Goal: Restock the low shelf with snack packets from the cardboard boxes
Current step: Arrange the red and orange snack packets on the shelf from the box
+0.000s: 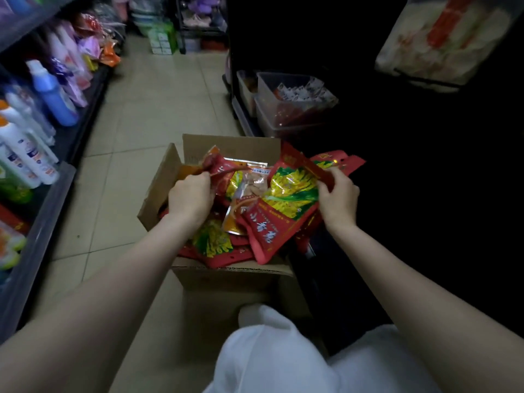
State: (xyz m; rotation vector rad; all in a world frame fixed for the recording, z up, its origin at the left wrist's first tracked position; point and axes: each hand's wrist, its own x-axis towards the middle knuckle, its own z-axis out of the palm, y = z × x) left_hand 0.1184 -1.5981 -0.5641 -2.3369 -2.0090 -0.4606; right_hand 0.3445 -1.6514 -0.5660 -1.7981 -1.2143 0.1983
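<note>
Dim shop aisle, tiled floor (158, 89); bottles on rack at 9 o'clock. Cardboard box (226, 275) at centre, packed with red snack packets (283, 199). Low shelf at 3 o'clock too dark to judge; restock looks early, box near full. Left hand (190, 195) curled round packet top inside box. Right hand (338, 195) pinches red packet edge at box's right rim.
</note>
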